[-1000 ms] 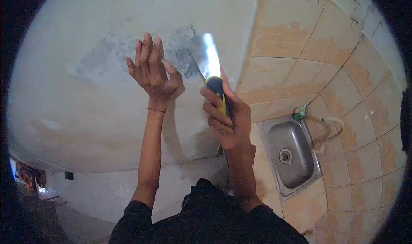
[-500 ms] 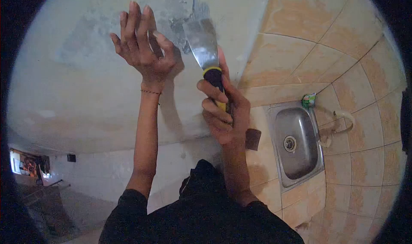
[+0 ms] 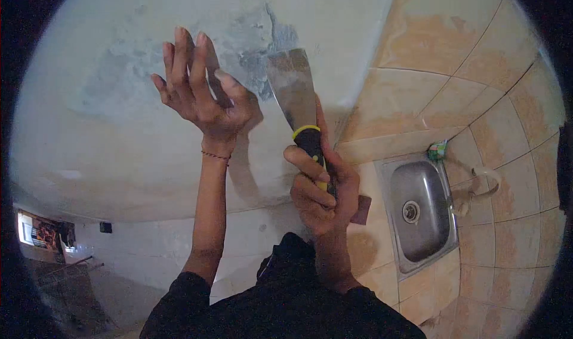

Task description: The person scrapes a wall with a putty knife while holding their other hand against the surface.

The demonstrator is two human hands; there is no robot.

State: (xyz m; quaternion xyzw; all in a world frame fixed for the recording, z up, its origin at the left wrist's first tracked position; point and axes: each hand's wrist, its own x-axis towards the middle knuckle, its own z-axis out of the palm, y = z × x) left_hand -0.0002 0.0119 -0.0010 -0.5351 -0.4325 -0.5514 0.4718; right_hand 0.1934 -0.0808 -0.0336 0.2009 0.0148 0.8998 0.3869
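Single head camera — worn on person's head, facing forward and down; hands (image 3: 206, 109) near, wall (image 3: 119, 160) beyond, sink (image 3: 421, 210) right.

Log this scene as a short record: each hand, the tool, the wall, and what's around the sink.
Left hand: open, fingers spread, at the wall; contact unclear
Left wrist: thin braided band
Right hand: closed around the scraper
Scraper: broad metal blade, dark and yellow handle, blade end beside the grey patch
Wall: pale, with a rough grey patch between hand and blade
Sink: metal, round drain
Around sink: green packet at its far corner, dark reddish block on the left
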